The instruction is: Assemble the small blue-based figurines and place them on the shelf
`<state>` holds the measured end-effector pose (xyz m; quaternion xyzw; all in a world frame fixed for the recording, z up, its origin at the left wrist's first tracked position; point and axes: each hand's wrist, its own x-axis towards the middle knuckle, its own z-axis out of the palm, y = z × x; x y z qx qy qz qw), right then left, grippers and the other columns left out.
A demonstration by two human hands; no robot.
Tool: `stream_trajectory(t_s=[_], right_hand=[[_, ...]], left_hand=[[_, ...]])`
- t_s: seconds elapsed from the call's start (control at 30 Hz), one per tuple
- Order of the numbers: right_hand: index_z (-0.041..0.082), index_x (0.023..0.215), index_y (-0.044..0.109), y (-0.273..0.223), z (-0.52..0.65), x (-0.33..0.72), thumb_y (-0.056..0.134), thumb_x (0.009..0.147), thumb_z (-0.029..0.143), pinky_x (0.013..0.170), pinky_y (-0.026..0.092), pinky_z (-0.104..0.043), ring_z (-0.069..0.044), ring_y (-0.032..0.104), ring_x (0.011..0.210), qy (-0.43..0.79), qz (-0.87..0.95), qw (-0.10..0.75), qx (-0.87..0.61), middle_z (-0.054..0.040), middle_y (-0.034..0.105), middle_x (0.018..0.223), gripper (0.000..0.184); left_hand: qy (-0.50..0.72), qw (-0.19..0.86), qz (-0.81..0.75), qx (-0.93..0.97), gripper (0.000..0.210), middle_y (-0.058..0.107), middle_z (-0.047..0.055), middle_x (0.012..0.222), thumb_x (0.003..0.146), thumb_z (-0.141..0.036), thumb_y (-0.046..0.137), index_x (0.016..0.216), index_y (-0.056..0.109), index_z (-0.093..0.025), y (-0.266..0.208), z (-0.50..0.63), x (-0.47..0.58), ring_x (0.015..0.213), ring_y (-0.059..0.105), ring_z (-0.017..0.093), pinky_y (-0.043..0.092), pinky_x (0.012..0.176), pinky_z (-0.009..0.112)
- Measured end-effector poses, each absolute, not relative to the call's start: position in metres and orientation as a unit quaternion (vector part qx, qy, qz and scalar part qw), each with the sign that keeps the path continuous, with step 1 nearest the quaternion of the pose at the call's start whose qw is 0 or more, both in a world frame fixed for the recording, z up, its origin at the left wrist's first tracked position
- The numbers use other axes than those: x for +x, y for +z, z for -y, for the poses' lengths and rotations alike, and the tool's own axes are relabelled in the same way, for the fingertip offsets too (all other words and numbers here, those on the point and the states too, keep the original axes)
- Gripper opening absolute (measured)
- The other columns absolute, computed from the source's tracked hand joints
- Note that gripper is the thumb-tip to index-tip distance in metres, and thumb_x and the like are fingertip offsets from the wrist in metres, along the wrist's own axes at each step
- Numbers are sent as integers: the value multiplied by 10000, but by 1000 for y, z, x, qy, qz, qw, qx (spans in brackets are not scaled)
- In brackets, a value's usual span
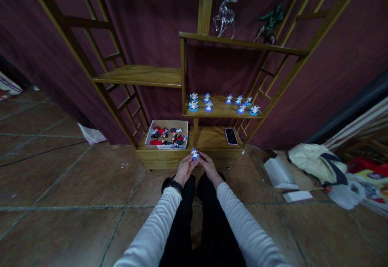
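A small purple-and-white figurine [195, 154] is held upright between my two hands, in front of the shelf's low base. The fingers of my left hand [184, 170] close on its left side. My right hand [208, 165] pinches it from the right. Beyond it, several similar figurines [208, 106] stand in two loose groups on the middle right shelf [222, 107], some purple, some with blue bases. An open cardboard box [166, 124] on the bottom shelf, left of my hands, holds several red-and-black figurines [162, 133], mostly lying down.
A phone [231, 136] lies on the bottom shelf at right. A clear deer statuette [224, 16] and a dark green statuette [270, 24] stand on the upper shelf. White boxes [280, 173], a cream bag [315, 162] and a plastic bag [347, 192] are on the floor at right.
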<state>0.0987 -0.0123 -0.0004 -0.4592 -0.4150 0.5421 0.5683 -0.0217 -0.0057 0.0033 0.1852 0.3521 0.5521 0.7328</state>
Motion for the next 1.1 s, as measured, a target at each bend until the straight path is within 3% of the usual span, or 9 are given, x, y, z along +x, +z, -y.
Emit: stream_trajectory(t_s=[0.2,0.57,1.1], right_hand=[[243,1014,653,1,13,98,698,621,356,965,391,-385,-210,567,1031,551,418,574,-439,-19,669,1044,411],[232,1035,640,12,18,101,705,614,336,969,387,-391,-219,553,1062,565,404,583,-422,-31,658,1073,438],[229,1012,647,6,14,102,723,590,344,944,405,-385,-206,584,996,575,410,569,-421,-34,665,1056,444]], left_hand=[[542,748,-335,188,171,683,134,945,787,-98,578,948,629,-77,5,6,-22,809,658,150,524,777,264],[545,750,-292,237,363,682,87,992,687,-63,677,1042,630,-124,10,15,-20,930,630,149,430,950,299],[547,734,-316,251,356,693,82,898,637,-57,707,982,640,-117,5,9,-18,811,645,138,471,859,292]])
